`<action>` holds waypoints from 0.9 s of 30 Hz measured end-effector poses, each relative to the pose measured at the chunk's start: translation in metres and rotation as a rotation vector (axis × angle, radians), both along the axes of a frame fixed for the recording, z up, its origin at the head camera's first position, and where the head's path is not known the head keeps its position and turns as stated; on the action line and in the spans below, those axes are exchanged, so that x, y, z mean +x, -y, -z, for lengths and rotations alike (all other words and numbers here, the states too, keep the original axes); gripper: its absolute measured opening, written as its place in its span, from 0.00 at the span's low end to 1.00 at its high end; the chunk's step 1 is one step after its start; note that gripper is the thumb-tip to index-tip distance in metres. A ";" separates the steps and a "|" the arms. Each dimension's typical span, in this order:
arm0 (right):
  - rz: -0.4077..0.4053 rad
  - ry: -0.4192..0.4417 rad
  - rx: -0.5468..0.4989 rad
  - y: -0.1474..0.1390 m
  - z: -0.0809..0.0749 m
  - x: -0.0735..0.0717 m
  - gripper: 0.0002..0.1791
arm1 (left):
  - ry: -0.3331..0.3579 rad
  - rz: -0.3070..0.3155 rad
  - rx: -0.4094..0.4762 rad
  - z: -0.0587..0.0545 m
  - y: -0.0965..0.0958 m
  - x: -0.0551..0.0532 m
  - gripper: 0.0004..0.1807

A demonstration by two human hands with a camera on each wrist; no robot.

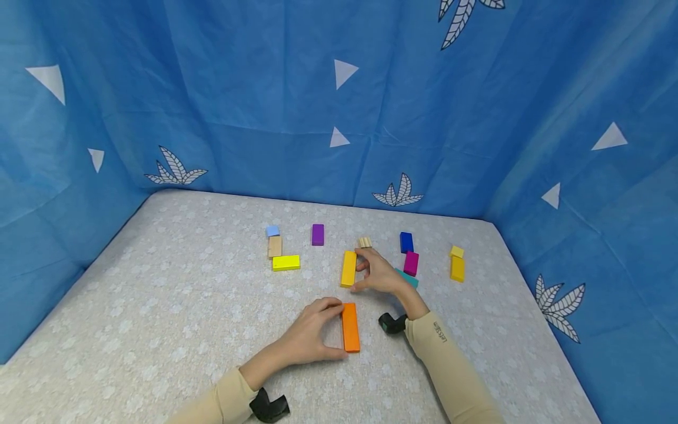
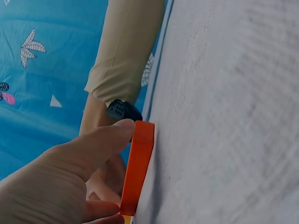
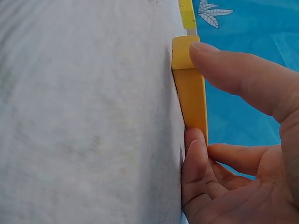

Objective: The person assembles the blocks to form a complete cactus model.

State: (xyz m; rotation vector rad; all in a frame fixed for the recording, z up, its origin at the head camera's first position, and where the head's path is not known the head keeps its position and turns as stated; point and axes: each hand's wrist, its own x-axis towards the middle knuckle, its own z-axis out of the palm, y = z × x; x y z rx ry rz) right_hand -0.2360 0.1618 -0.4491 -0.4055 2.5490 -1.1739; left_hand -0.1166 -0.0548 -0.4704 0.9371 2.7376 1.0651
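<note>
My left hand holds an orange block by its two ends, the thumb at the near end and fingertips at the far end. In the left wrist view this orange block lies against the cloth. Just beyond it, my right hand grips an amber-yellow block from the right side. The right wrist view shows the thumb on one end of the amber block, with the fingers around its other end. Both blocks lie lengthwise, pointing away from me, with a gap between them.
Behind on the left are a bright yellow block, a tan block, a light blue block and a purple block. Cream sticks, a navy block, a magenta block and a teal block surround the right hand.
</note>
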 end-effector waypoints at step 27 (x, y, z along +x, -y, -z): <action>0.012 -0.010 -0.002 -0.001 0.004 -0.001 0.49 | 0.026 0.011 0.042 -0.002 -0.002 0.000 0.45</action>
